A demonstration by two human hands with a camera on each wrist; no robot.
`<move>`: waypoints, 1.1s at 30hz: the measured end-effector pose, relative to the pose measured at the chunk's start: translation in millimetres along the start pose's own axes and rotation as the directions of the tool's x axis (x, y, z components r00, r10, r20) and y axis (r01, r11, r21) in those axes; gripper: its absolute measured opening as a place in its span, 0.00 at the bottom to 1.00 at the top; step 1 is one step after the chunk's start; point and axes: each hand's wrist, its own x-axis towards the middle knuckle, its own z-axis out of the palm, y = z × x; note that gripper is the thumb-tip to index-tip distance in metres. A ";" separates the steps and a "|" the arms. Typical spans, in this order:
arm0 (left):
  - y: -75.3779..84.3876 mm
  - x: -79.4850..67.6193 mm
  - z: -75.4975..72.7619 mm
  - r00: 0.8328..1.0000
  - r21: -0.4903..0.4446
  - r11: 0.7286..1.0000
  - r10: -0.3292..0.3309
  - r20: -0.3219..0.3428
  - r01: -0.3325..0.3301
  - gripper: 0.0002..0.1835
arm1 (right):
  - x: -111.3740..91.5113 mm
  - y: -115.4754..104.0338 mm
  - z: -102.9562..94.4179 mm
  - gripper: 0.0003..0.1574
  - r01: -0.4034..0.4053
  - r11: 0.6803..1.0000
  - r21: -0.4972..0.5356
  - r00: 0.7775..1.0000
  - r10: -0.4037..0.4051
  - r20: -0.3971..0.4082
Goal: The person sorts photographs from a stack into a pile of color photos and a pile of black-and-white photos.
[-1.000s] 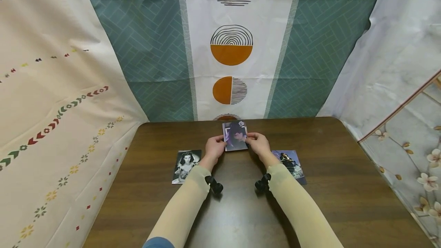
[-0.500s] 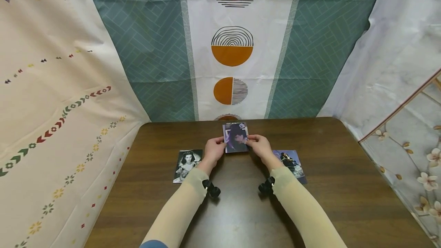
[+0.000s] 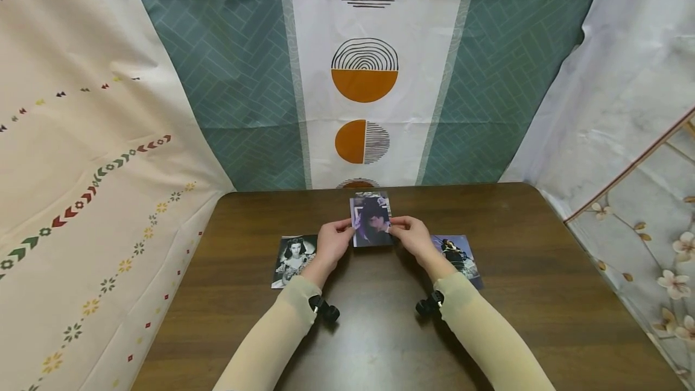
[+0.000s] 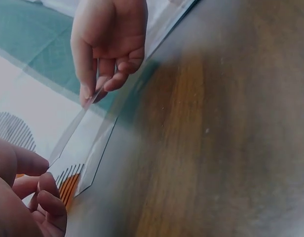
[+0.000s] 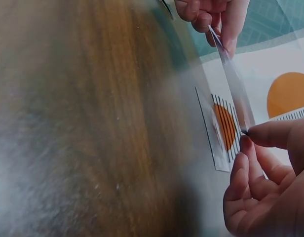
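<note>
Both hands hold a purple-toned photo print (image 3: 371, 222) of a dark-haired figure near the table's far edge. My left hand (image 3: 332, 243) pinches its left edge between thumb and fingers, and my right hand (image 3: 414, 237) pinches the right edge. Seen nearly edge-on in the left wrist view, the print (image 4: 70, 133) is tilted and raised off the table. Beneath it a flat glossy card (image 5: 216, 143) lies on the tabletop; in the head view only a strip of it shows behind the print, so its picture is mostly hidden.
A black-and-white photo (image 3: 293, 258) lies left of the hands, partly covered by the left arm. On the right is a blue-violet photo (image 3: 461, 255), partly behind the right arm. The brown wooden table (image 3: 369, 343) meets a patterned cloth (image 3: 358, 162) at its back edge.
The held print has come slightly toward me, and more of the card behind it now shows. Both hands moved with it, and the wrists have spread a little apart.
</note>
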 end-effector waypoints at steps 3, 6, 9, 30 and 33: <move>-0.3 -4.6 -2.8 1.000 -0.041 0.999 0.000 0.030 0.002 0.15 | -5.4 -1.5 -2.6 0.21 0.012 1.000 -0.015 1.000 -0.012 0.005; 2.0 -9.1 -3.5 0.998 -0.066 0.998 0.003 0.061 0.001 0.16 | -10.2 -1.4 -7.8 0.20 0.018 0.999 -0.030 1.000 -0.017 0.010; 4.2 -12.3 -1.9 0.997 -0.054 0.999 0.011 0.080 -0.007 0.15 | -14.0 0.6 -14.4 0.21 0.030 0.998 -0.054 0.999 -0.029 0.025; 18.6 -38.1 75.4 0.985 -0.112 0.992 0.083 0.153 -0.067 0.15 | -43.1 33.7 -96.5 0.22 0.101 0.960 -0.260 0.995 -0.102 0.009; 19.0 -41.6 91.4 0.980 -0.069 0.993 0.105 0.169 -0.095 0.15 | -48.2 39.7 -111.6 0.22 0.092 0.953 -0.290 0.996 -0.093 0.009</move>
